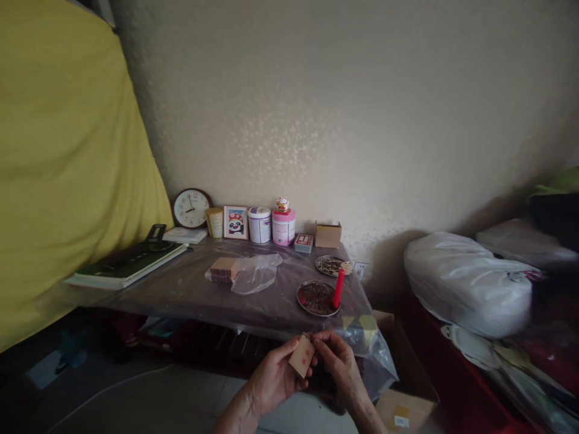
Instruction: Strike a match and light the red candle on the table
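Note:
My left hand point(275, 375) grips a small tan matchbox point(302, 357) with red marks on its face, held tilted in front of the table's near edge. At the box's upper end, the thumb and fingertips of my right hand point(340, 363) are pinched together; whatever they hold is too small to make out. Beyond my hands, a red candle point(338, 289) stands upright on the right side of a round metal plate point(312, 306). Behind it is a second metal plate point(326, 265) with several thin sticks point(346, 267) at its edge.
A plastic sheet covers the table point(172, 292). On it lie a wrapped stack of small boxes point(224, 269) and a thick book point(131, 262). A clock point(192, 208), picture frame point(236, 222), tubs point(259, 226) and an open cardboard box point(328, 235) line the wall. White bags point(468, 280) sit at right.

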Available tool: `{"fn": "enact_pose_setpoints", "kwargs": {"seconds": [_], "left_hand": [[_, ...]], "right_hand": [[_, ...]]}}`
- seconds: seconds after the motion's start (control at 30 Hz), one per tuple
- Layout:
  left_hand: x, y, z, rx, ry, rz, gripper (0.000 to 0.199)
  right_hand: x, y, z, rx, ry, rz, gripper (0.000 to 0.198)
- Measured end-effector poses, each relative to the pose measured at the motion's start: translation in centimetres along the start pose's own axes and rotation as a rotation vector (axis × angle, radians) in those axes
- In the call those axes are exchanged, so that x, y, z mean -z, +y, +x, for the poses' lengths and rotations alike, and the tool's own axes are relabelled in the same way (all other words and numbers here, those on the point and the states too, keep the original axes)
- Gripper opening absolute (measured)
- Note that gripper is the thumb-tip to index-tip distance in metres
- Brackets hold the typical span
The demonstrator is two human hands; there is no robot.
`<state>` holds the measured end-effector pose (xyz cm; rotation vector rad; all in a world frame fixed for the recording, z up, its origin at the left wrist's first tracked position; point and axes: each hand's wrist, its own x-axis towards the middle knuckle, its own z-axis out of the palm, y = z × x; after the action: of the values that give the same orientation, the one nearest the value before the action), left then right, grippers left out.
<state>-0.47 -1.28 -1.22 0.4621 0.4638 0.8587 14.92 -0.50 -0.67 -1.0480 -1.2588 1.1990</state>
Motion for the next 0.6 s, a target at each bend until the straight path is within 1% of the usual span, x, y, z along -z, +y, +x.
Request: {"fn": "enact_pose_setpoints", "kwargs": {"seconds": [0.1,0.2,0.37,0.4,0.47,0.53,0.6], "left_hand": [[-0.2,0.0,-0.1,0.013,0.006,0.015,0.034],[-0.4,0.2,-0.2,0.034,0.011,0.023,0.035],[-0.4,0.4,-0.3,0.065,0.024,0.016,0.036],[-0.3,0.4,-0.2,0.068,0.024,0.012,0.036],[0.0,0.4,-0.2,0.076,0.020,0.007,0.035],[0.2,0.4,-0.1,0.074,0.014,0.009,0.033],[0.5,0.4,0.0,0.063,0.007,0.021,0.032]], "right_hand": [[0.0,0.4,0.2,-0.005,0.007,-0.015,0.038],[0.4,0.7,0.4,0.010,0.043,-0.051,0.038],[0.9,0.4,0.3,0.045,0.053,-0.141,0.030],[1.0,0.2,0.1,0.065,0.046,-0.183,0.028],[1.0,-0.4,-0.1,0.152,0.019,-0.318,0.022],[1.1,-0.8,-0.3,0.271,-0.038,-0.473,0.018],[1.2,-1.0,-0.3,0.348,-0.110,-0.574,0.019]]}}
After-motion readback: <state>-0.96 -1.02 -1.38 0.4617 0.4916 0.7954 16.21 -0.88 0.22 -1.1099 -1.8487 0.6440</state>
